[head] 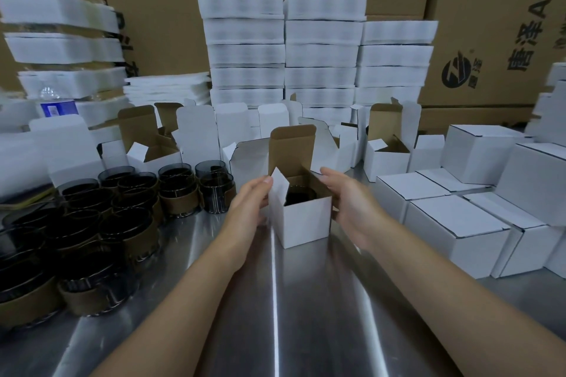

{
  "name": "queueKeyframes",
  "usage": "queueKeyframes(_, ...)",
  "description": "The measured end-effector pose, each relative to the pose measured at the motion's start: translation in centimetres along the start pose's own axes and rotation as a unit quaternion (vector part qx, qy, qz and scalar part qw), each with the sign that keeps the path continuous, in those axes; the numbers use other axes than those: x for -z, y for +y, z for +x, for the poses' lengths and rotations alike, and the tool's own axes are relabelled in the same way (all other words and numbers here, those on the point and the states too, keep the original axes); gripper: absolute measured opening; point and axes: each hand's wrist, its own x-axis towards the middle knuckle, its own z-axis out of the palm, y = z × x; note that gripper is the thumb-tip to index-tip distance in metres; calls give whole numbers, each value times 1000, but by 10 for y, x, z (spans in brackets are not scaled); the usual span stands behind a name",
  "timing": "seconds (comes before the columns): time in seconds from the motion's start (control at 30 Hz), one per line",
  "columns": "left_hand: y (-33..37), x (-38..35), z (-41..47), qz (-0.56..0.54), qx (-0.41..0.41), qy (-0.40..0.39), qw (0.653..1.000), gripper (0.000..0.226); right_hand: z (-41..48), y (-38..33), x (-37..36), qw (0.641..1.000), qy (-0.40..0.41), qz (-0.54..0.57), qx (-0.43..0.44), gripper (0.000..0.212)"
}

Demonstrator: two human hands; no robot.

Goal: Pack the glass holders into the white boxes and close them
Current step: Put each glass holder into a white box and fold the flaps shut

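Observation:
A small white box [301, 222] stands open on the steel table in front of me, its brown-lined lid upright. A dark glass holder [301, 193] sits inside it, mostly hidden. My left hand [249, 206] presses against the box's left side, fingertips on the left side flap. On the other side, my right hand [346, 197] cups the right wall and the right flap. Several dark glass holders with brown sleeves [101, 223] crowd the table at left. Several closed white boxes [459, 223] sit at right.
Open empty white boxes [196, 135] stand in a row behind the work spot. Stacks of flat white packaging [321, 52] rise behind them against large brown cartons [490, 24]. A water bottle [56, 104] stands at far left. Bare steel table [291, 315] lies between my forearms.

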Motion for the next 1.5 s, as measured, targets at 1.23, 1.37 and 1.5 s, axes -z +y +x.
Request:
queueKeyframes(1.23, 6, 3, -3, -29, -46, 28, 998, 34, -3, -9, 14, 984, -132, -123, 13, 26)
queueKeyframes(1.37, 5, 1, -5, 11, -56, 12, 998, 19, -3, -11, 12, 981, -79, -174, 44, 28)
queueKeyframes(1.5, 7, 2, -6, 52, -103, -6, 993, 29, -3, -9, 12, 937, -94, -297, 161, 12)
